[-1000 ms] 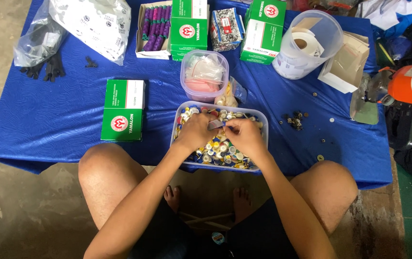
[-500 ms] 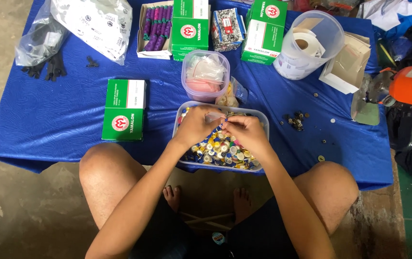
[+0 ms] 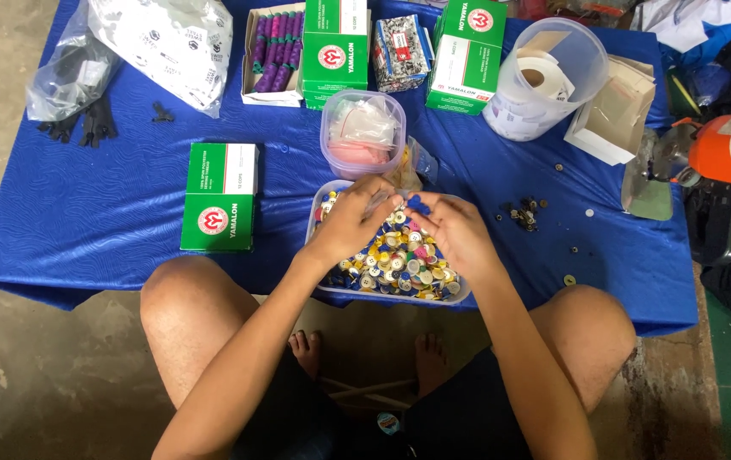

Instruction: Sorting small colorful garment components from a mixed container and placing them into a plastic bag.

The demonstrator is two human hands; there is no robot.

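Observation:
A clear plastic tray (image 3: 321, 288) full of several small coloured buttons (image 3: 399, 264) sits at the near edge of a table with a blue cloth (image 3: 84, 221). Both hands hover over the tray's far end, fingertips close together. My left hand (image 3: 352, 217) pinches a small clear plastic bag (image 3: 378, 198). My right hand (image 3: 455, 230) holds a small blue piece (image 3: 419, 204) between its fingertips, right beside the bag.
A green and white box (image 3: 219, 198) lies left of the tray. Behind stand a round clear tub (image 3: 362, 132), more green boxes (image 3: 334, 38), a box of purple spools (image 3: 267, 51), a large tub with tape rolls (image 3: 544, 77), plastic bags (image 3: 169, 38). Loose dark buttons (image 3: 523, 213) lie right.
Both hands have lifted a little from the buttons and shifted toward the tray's far end; the small bag and the blue piece now show between the fingertips.

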